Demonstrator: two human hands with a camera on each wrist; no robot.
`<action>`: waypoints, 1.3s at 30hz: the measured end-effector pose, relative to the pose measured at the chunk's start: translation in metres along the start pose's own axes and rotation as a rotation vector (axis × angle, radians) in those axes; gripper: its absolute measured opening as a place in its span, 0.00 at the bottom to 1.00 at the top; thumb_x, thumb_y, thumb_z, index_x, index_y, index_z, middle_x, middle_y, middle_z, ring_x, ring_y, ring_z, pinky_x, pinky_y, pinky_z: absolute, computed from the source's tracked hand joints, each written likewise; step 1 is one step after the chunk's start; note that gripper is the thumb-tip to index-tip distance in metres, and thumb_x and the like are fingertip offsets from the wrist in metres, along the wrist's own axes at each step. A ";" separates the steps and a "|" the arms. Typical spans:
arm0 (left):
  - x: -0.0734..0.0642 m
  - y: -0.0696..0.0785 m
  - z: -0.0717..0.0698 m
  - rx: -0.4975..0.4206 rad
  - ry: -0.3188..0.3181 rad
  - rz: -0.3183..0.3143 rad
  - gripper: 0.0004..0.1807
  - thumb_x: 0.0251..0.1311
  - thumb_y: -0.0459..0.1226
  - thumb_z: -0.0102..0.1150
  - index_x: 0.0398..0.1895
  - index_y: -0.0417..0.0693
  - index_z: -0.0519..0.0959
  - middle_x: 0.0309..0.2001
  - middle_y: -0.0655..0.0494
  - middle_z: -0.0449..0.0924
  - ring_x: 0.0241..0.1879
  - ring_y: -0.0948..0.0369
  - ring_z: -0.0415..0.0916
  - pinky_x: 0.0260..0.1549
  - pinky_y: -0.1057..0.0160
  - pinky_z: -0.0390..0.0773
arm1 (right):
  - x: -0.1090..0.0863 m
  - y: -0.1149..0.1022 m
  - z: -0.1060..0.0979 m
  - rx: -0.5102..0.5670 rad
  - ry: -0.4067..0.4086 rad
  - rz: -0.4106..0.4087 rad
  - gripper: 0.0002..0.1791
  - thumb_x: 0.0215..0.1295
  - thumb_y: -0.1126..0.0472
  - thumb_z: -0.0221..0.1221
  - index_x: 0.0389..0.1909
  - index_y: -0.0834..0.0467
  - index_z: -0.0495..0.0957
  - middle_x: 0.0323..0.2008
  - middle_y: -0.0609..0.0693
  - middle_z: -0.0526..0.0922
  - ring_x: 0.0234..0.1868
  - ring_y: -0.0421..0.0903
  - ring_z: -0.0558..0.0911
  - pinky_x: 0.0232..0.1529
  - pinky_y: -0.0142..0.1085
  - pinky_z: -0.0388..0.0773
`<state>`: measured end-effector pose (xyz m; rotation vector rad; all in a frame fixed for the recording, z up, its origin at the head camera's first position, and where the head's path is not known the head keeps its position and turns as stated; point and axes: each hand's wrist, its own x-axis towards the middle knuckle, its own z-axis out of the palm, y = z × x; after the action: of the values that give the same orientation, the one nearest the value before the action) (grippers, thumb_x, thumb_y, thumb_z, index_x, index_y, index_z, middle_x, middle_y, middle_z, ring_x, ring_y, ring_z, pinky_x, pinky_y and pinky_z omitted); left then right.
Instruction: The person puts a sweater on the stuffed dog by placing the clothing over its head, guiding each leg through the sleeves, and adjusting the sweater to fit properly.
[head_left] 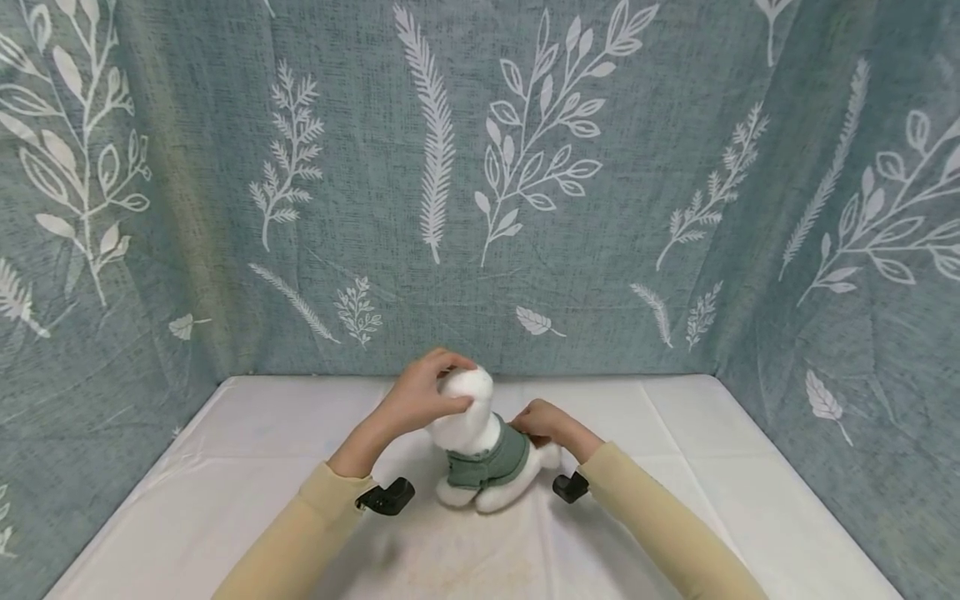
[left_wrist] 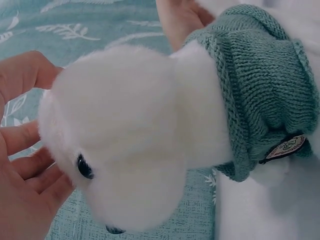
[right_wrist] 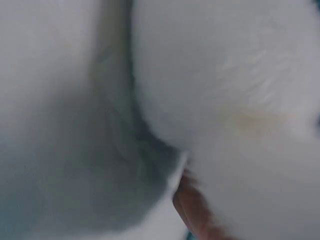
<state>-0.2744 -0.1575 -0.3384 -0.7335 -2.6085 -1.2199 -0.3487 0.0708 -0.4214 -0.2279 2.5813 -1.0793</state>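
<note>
A white plush seal (head_left: 517, 492) in a green knitted sweater (head_left: 506, 461) sits on the white-covered table, tail to the right. My left hand (head_left: 423, 392) grips its head, thumb and fingers curved around the sides. In the left wrist view the furry head (left_wrist: 120, 120) shows black eyes, and a small label (left_wrist: 287, 147) is on the sweater. My right hand (head_left: 546, 421) holds the seal's rear from behind, near the tail (head_left: 550, 456). Its fingertips are largely hidden by the body; the right wrist view shows only fingers (right_wrist: 192, 205) against white plush.
White cloth (head_left: 240, 475) covers the table. A blue-green curtain (head_left: 360, 208) with white leaf prints stands at the back and both sides, close behind the seal. Black wrist cameras (head_left: 390, 497) hang below both wrists, near the seal.
</note>
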 end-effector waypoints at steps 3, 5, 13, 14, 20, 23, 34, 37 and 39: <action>0.001 -0.004 -0.004 -0.081 -0.002 0.014 0.20 0.59 0.44 0.63 0.54 0.48 0.77 0.54 0.49 0.75 0.55 0.49 0.72 0.53 0.50 0.74 | -0.008 -0.002 -0.007 0.066 0.090 -0.040 0.15 0.66 0.55 0.58 0.35 0.64 0.84 0.25 0.49 0.80 0.25 0.40 0.76 0.28 0.31 0.75; 0.002 -0.011 -0.008 -0.167 0.015 -0.009 0.20 0.63 0.46 0.59 0.55 0.48 0.76 0.55 0.48 0.75 0.56 0.49 0.72 0.56 0.50 0.72 | -0.020 -0.007 -0.012 0.147 0.154 -0.054 0.16 0.67 0.54 0.56 0.38 0.64 0.82 0.28 0.53 0.82 0.30 0.47 0.81 0.34 0.36 0.80; 0.017 -0.055 -0.013 -0.408 0.034 -0.249 0.24 0.70 0.48 0.48 0.60 0.42 0.73 0.60 0.44 0.73 0.60 0.48 0.69 0.59 0.51 0.70 | -0.079 -0.037 -0.005 0.334 0.188 -0.183 0.19 0.67 0.52 0.56 0.46 0.65 0.78 0.36 0.58 0.83 0.36 0.49 0.84 0.38 0.40 0.83; 0.018 -0.059 -0.011 -0.421 -0.006 -0.255 0.25 0.70 0.48 0.46 0.61 0.41 0.72 0.61 0.43 0.71 0.61 0.48 0.68 0.59 0.52 0.70 | -0.084 -0.039 0.000 0.343 0.167 -0.202 0.20 0.67 0.51 0.57 0.47 0.65 0.77 0.36 0.58 0.83 0.34 0.47 0.84 0.37 0.39 0.83; 0.013 -0.071 0.006 -0.588 -0.134 -0.268 0.28 0.72 0.50 0.42 0.66 0.40 0.66 0.64 0.42 0.66 0.59 0.54 0.70 0.54 0.56 0.73 | -0.093 -0.047 0.033 0.332 0.148 -0.287 0.30 0.62 0.41 0.58 0.53 0.62 0.73 0.38 0.53 0.81 0.33 0.45 0.84 0.36 0.37 0.82; 0.011 -0.071 0.010 -0.643 -0.107 -0.264 0.29 0.71 0.51 0.42 0.65 0.40 0.66 0.61 0.45 0.68 0.51 0.61 0.73 0.49 0.59 0.76 | -0.091 -0.051 0.042 0.264 0.239 -0.298 0.31 0.60 0.38 0.59 0.50 0.60 0.73 0.36 0.51 0.81 0.32 0.42 0.81 0.33 0.35 0.80; -0.013 -0.073 0.005 -0.550 0.022 -0.221 0.27 0.69 0.52 0.47 0.61 0.42 0.71 0.60 0.48 0.71 0.54 0.63 0.70 0.56 0.54 0.70 | -0.077 -0.058 0.049 0.224 0.320 -0.298 0.34 0.53 0.36 0.63 0.50 0.58 0.74 0.42 0.49 0.78 0.41 0.44 0.79 0.38 0.36 0.78; -0.019 -0.073 0.003 -0.506 0.052 -0.191 0.24 0.68 0.49 0.49 0.57 0.42 0.74 0.53 0.53 0.76 0.50 0.64 0.73 0.51 0.56 0.71 | -0.076 -0.055 0.047 0.269 0.313 -0.303 0.34 0.51 0.37 0.65 0.52 0.57 0.74 0.44 0.50 0.79 0.44 0.46 0.80 0.40 0.36 0.79; -0.023 -0.073 0.002 -0.489 0.072 -0.177 0.21 0.67 0.48 0.52 0.54 0.43 0.75 0.48 0.57 0.77 0.47 0.64 0.74 0.49 0.57 0.72 | -0.077 -0.053 0.045 0.290 0.309 -0.316 0.33 0.51 0.38 0.66 0.53 0.56 0.74 0.46 0.50 0.80 0.45 0.47 0.81 0.40 0.36 0.80</action>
<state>-0.2907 -0.2037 -0.3966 -0.5184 -2.3747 -1.9347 -0.2599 0.0247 -0.3953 -0.4376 2.6629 -1.7061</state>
